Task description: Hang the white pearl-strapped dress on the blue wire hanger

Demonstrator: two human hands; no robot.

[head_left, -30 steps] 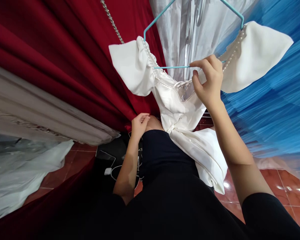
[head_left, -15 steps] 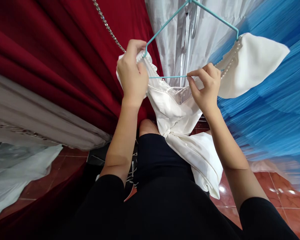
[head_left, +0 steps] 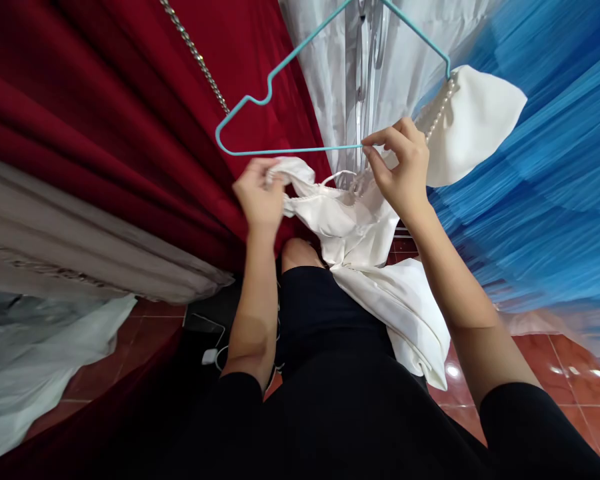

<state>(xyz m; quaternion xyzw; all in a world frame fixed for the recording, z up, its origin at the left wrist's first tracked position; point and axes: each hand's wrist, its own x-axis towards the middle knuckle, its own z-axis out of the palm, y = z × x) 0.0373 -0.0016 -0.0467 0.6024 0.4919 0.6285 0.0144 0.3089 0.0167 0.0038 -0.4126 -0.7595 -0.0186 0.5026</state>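
A white dress [head_left: 360, 247] with pearl trim hangs from a light blue hanger [head_left: 280, 152] by its right shoulder only. The hanger's left end is bare. My left hand [head_left: 261, 193], slightly blurred, is closed on the dress's left shoulder strap, just below the hanger's bottom bar. Thumb and fingers of my right hand [head_left: 403, 163] pinch that bar near its middle. Beside it, the white sleeve [head_left: 475, 127] flares out to the right. The lower part of the dress drapes down across my lap.
Red fabric [head_left: 145, 133] fills the left, with a beaded chain [head_left: 195, 53] in front. Sheer white cloth [head_left: 325, 73] hangs behind the hanger, and blue tulle [head_left: 540, 220] on the right. A white charger [head_left: 210, 356] with a cable lies at lower left. The floor is red tile [head_left: 560, 373].
My left hand has drawn the left strap off the hanger's left end and moved down with it. My right hand keeps its pinch on the bar, shifting slightly left.
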